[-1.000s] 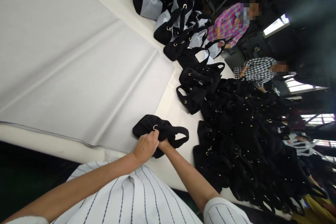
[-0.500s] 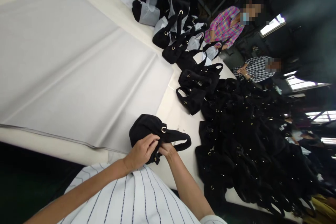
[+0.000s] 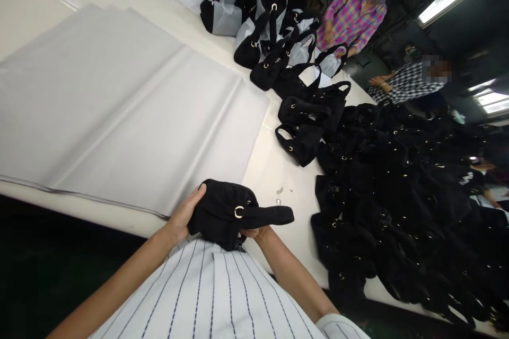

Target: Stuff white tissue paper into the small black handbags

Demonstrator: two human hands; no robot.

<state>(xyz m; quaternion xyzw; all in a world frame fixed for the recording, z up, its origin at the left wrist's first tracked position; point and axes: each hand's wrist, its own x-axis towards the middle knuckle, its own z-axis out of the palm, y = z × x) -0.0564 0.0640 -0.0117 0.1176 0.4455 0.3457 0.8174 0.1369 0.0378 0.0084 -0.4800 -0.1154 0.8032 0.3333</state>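
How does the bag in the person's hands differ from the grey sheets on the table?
Colour: the bag is black; the sheets are pale.
Shape: the bag is bulky, with a handle; the sheets are broad and thin.
Place: the bag is between the left hand and right hand; the sheets lie on the table.
Both look unpatterned.

curls left hand point(image 3: 183, 217) in a grip, thumb point(image 3: 198, 192) on top; extends right hand point(image 3: 259, 232), partly out of sight; slants both bare forearms point(image 3: 133, 270) inward, hands apart.

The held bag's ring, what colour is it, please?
The ring is gold-coloured; see the head view.
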